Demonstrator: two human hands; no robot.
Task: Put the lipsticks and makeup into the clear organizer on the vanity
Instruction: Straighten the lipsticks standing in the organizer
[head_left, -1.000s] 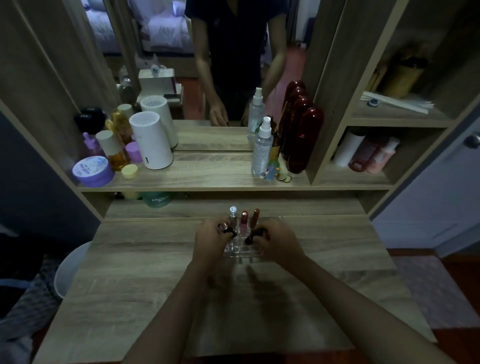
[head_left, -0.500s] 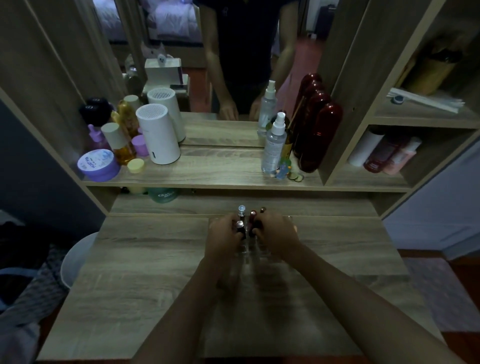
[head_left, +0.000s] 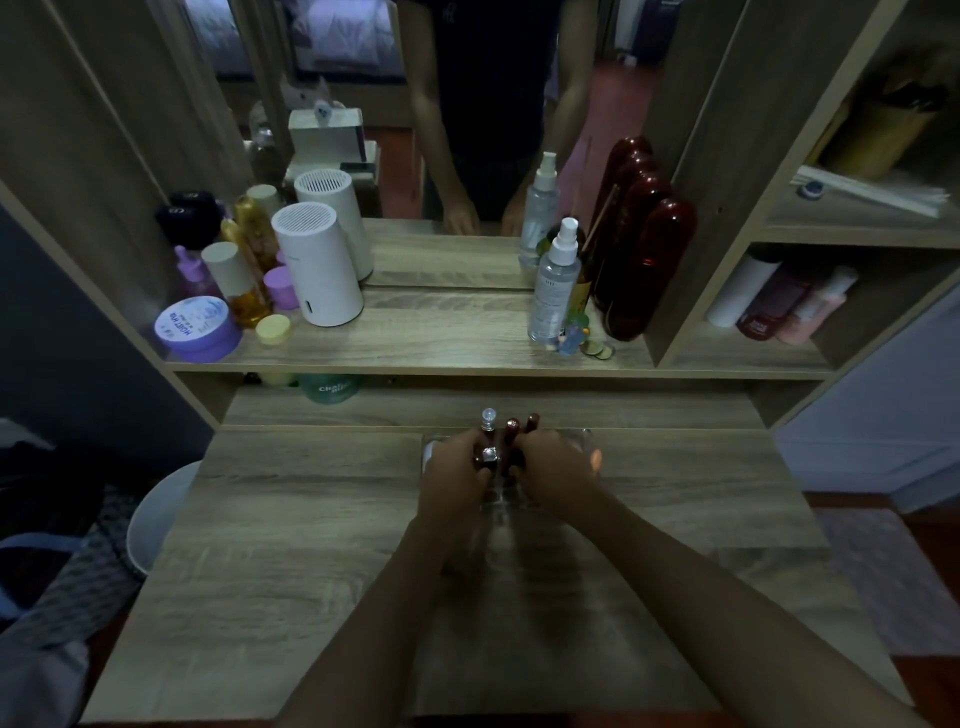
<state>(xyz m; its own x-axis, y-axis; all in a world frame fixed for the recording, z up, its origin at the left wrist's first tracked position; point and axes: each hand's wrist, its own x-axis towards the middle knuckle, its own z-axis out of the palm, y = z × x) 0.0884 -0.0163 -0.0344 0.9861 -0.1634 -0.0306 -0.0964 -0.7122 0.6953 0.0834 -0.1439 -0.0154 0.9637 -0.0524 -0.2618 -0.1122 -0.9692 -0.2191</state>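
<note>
lipsticks (head_left: 511, 427) light, slick, tippy; pinch mid-barrel | clear organizer (head_left: 584, 441) rigid, far-middle surface (head_left: 311, 519) | left hand (head_left: 454, 475), right hand (head_left: 553, 470) each closed on a tube

Organizer (head_left: 584, 441) mid-vanity (head_left: 311, 519) btwn both hands, lipsticks (head_left: 512, 427) upright in it, shelf (head_left: 441, 348) behind.

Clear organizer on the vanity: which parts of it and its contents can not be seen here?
Head view only:
- clear organizer: compartments hidden by left hand and right hand.
- lipsticks: only the tops show above the hands.
- Labels: too small and dim.
</note>
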